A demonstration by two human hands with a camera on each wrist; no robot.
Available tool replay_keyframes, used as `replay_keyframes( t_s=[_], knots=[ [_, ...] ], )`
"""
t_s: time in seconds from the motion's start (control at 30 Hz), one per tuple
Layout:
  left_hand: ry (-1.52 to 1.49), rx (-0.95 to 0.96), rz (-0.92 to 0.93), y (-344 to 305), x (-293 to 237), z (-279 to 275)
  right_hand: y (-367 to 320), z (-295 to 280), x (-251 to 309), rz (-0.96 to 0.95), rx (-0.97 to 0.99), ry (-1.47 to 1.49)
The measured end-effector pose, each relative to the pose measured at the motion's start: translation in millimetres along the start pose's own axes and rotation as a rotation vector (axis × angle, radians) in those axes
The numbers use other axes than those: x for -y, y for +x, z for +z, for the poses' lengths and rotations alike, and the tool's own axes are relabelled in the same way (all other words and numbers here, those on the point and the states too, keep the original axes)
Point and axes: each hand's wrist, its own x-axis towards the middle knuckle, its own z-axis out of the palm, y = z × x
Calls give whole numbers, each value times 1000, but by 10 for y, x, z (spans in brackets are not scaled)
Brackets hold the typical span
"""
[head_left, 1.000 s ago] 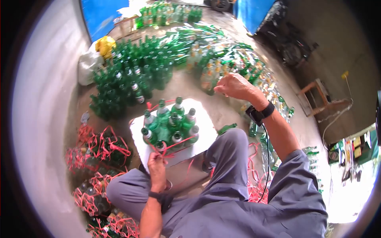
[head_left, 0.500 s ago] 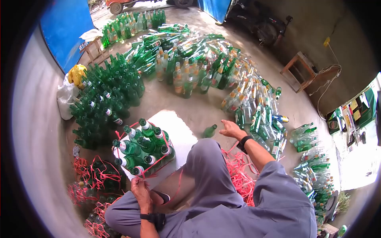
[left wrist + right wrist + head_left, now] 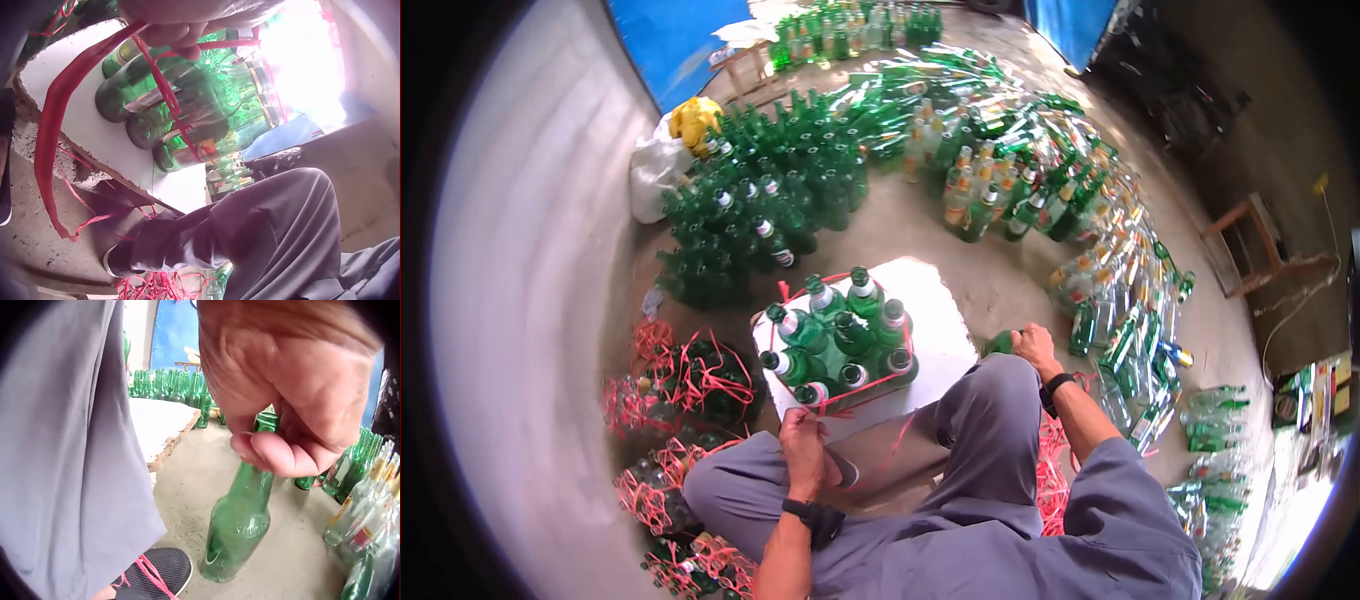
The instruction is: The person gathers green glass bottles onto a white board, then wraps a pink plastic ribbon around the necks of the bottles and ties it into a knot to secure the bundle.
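A cluster of several green bottles (image 3: 852, 335) stands upright on a white board (image 3: 943, 345), ringed by a red plastic strap (image 3: 868, 392). At the near corner of the cluster, my left hand (image 3: 803, 445) pinches the strap, and a loose length of it hangs down in the left wrist view. Beyond my raised knee, my right hand (image 3: 1034, 347) grips a single green bottle by its neck. In the right wrist view that green bottle (image 3: 237, 528) leans slightly, its base low over the concrete floor, with curled fingers (image 3: 284, 455) round the neck below its mouth.
Many green bottles (image 3: 760, 180) stand packed at the back left, with heaps of lying bottles (image 3: 1120, 260) curving round the right. Strapped bundles with red strands (image 3: 710, 370) sit at left. A red strap tangle (image 3: 1052, 480) lies beside my right leg. A wooden stool (image 3: 1245, 245) stands far right.
My right hand has come down from the air to the lone green bottle on the floor and taken its neck. My left hand stays on the strap. The head view has swung about.
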Motion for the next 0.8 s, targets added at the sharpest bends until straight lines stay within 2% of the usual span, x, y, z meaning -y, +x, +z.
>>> replay_keyframes(
  t_s=[0.1, 0.27, 0.4, 0.47, 0.5, 0.53, 0.57, 0.67, 0.8],
  knots=[
    [51, 19, -8, -27, -57, -1, -25, -42, -83, -16, -94, 14],
    [48, -11, 53, 29, 95, -17, -51, -658, -42, -169, -340, 100],
    [13, 3, 75, 40, 135, -3, -237, -1642, 565, -255, -355, 277],
    [14, 23, 101, 71, 206, -10, -436, -2209, 1052, -171, -341, 147],
    [1, 21, 101, 78, 212, -6, -543, -2443, 1241, -179, -343, 260],
    [-6, 14, 104, 80, 219, -9, -606, -2593, 1376, -187, -343, 374],
    [1, 17, 109, 84, 225, -12, -564, -2694, 1347, -289, -358, 422],
    [25, 1, 118, 53, 159, 9, -914, -3145, 1921, -299, -329, 555],
    [46, 13, 135, 78, 188, -13, -1276, -3332, 2536, -344, -329, 606]
  ],
)
